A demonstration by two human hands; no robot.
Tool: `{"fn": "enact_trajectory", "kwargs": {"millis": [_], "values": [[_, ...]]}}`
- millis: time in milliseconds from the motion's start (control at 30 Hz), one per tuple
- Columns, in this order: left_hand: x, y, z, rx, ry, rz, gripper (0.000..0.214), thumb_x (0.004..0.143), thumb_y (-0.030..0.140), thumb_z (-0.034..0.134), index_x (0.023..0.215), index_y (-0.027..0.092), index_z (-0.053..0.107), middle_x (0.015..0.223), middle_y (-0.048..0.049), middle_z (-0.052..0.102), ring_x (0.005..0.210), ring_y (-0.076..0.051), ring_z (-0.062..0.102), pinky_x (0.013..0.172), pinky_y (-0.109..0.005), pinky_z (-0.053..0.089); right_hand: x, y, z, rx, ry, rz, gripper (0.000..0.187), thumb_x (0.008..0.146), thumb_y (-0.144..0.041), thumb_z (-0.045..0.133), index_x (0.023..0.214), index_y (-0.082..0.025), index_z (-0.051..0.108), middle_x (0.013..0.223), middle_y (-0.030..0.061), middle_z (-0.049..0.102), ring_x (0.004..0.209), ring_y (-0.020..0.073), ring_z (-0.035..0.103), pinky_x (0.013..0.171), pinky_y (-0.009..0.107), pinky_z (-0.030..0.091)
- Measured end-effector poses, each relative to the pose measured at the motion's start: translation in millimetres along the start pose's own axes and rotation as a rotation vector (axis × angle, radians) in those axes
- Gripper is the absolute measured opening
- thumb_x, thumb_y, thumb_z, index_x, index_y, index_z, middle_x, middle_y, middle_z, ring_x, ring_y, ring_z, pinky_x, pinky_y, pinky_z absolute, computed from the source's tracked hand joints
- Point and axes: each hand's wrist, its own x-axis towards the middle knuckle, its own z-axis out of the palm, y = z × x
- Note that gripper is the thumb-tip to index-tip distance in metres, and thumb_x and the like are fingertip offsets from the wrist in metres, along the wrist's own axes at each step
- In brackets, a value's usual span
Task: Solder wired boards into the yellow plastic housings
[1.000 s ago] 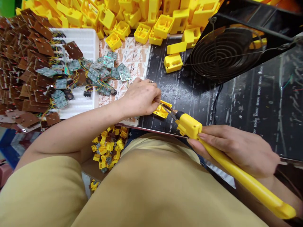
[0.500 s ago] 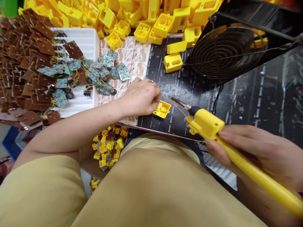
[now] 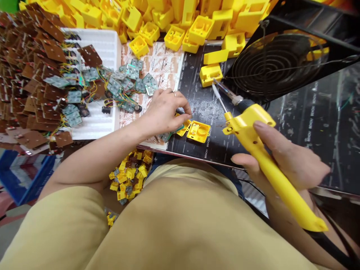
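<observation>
At centre, a small yellow square casing (image 3: 198,132) lies open side up on a dark surface (image 3: 292,123), a perforated round showing inside. The left hand (image 3: 167,112), fingers curled with a narrow gap, hovers over a second yellow shell (image 3: 184,129); whether it grips anything cannot be told. Right of centre, the right hand (image 3: 298,165) holds a yellow soldering tool (image 3: 277,183). At upper left, a white ribbed tray (image 3: 99,41) carries wired brown and grey-green circuit boards (image 3: 74,96). A blue crate (image 3: 46,172) sits lower left, its contents unclear. The upper-right fan (image 3: 267,71) is cut off.
</observation>
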Motion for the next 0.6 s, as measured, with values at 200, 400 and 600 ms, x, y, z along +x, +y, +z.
{"fn": "enact_trajectory", "kwargs": {"millis": [200, 400, 600], "values": [[-8.2, -0.6, 1.3, -0.104, -0.005, 0.074, 0.011, 0.088, 0.027, 0.066, 0.086, 0.023, 0.076, 0.086, 0.002, 0.078, 0.096, -0.02, 0.066, 0.114, -0.051, 0.036, 9.9, 6.1, 29.5, 0.006, -0.014, -0.077, 0.027, 0.1, -0.027, 0.065, 0.126, -0.021, 0.063, 0.08, -0.0001, 0.074, 0.067, 0.0115, 0.069, 0.068, 0.02, 0.053], [-6.3, 10.6, 0.9, 0.014, -0.165, 0.093, 0.011, 0.086, 0.027, 0.069, 0.079, 0.024, 0.077, 0.081, 0.0004, 0.076, 0.104, -0.025, 0.062, 0.12, -0.06, 0.024, 13.5, 6.0, 64.1, 0.017, -0.107, -0.104, 0.023, 0.102, -0.039, 0.063, 0.113, -0.019, 0.062, 0.087, 0.0046, 0.072, 0.076, 0.0181, 0.07, 0.069, 0.029, 0.056], [-10.7, 21.2, 4.3, 0.126, -0.158, 0.109, 0.018, 0.089, 0.027, 0.061, 0.079, 0.022, 0.075, 0.084, -0.0037, 0.075, 0.102, -0.026, 0.061, 0.118, -0.061, 0.026, 12.1, 5.4, 44.1, 0.042, -0.054, -0.113, 0.025, 0.096, -0.035, 0.072, 0.113, -0.018, 0.064, 0.082, 0.0021, 0.072, 0.073, 0.015, 0.069, 0.074, 0.026, 0.055]]}}
